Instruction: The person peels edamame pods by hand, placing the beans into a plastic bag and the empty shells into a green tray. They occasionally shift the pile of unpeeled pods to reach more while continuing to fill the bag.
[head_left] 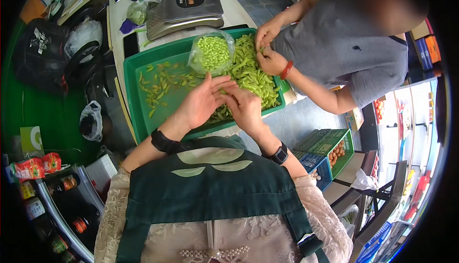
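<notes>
My left hand (202,101) and my right hand (246,109) meet over the front of a green tray (138,105), fingertips together. The left palm is turned up, its fingers bent toward the right hand, whose thumb and fingers pinch inward. Whatever sits between them is too small or hidden to make out. Just beyond my fingers, a heap of green bean pods (251,74) fills the tray's right side. A clear plastic bag (192,57) in the tray holds shelled green beans (213,52). Scattered pods or husks (162,84) lie on the left side of the tray.
Across the tray's right end, another person in a grey shirt (334,48) works with both hands (271,48) at the pods. Behind the tray stands a metal scale (191,5), with a phone (130,45) beside it. Crates (325,143) stand on the floor at right.
</notes>
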